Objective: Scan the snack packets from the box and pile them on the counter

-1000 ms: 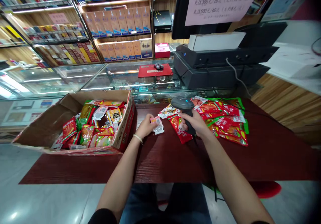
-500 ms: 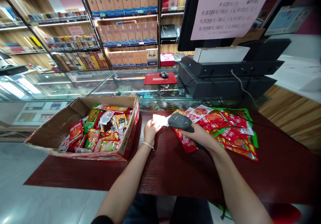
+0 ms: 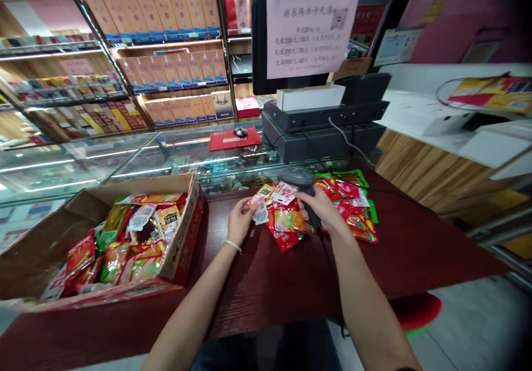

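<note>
My left hand (image 3: 241,220) pinches a small snack packet (image 3: 261,211) with a pale, barcode-like label turned upward. Close to its right, my right hand (image 3: 320,207) is wrapped round the handle of a dark grey barcode scanner (image 3: 297,178), whose head hangs above a pile of red snack packets (image 3: 286,241). More red and green packets (image 3: 359,224) lie further right, partly behind my right hand. To the left stands an open cardboard box (image 3: 189,238) with many mixed snack packets (image 3: 114,260) inside.
Behind the dark red tabletop (image 3: 249,299) runs a glass display counter (image 3: 178,163) with a red mat (image 3: 220,139) and a mouse (image 3: 240,132). A monitor with a pink paper sign (image 3: 310,33) rises above a black cash drawer (image 3: 299,144). A red stool (image 3: 419,310) shows at lower right.
My view has turned to the right. The bright scanner light on the left hand's packet is gone, and the scanner head now sits over the pile, tilted differently. Both hands keep their hold.
</note>
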Available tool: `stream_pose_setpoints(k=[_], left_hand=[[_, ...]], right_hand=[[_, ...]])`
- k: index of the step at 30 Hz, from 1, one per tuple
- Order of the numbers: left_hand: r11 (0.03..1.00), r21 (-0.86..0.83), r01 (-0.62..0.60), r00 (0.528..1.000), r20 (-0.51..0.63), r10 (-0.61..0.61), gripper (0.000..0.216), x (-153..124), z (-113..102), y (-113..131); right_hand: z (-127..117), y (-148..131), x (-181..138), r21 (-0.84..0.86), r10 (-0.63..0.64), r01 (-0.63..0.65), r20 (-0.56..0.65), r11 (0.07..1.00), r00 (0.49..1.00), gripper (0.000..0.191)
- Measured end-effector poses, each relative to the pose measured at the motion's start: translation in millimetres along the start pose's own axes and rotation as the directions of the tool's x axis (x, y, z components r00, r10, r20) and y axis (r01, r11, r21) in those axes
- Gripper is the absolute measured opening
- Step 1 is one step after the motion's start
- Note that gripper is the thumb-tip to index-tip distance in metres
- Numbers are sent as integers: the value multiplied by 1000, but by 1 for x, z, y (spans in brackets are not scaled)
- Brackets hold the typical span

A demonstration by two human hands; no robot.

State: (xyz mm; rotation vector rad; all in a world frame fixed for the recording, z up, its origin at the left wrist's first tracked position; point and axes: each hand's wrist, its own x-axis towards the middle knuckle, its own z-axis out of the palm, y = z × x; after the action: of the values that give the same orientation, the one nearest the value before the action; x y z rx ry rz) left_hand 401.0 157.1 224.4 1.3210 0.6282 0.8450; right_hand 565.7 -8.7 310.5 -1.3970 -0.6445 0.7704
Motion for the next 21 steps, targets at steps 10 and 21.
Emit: stream_pose_setpoints(k=[10, 21], left_hand=[[999, 29, 26, 998, 53, -28, 36, 19, 44, 22], [943, 228, -241, 964, 166, 206, 23, -52, -39, 158]], right_hand=[[-16, -7, -1, 89, -26, 33, -78, 995, 997, 38], [35, -10, -13, -32, -1, 6, 164, 999, 987, 38]])
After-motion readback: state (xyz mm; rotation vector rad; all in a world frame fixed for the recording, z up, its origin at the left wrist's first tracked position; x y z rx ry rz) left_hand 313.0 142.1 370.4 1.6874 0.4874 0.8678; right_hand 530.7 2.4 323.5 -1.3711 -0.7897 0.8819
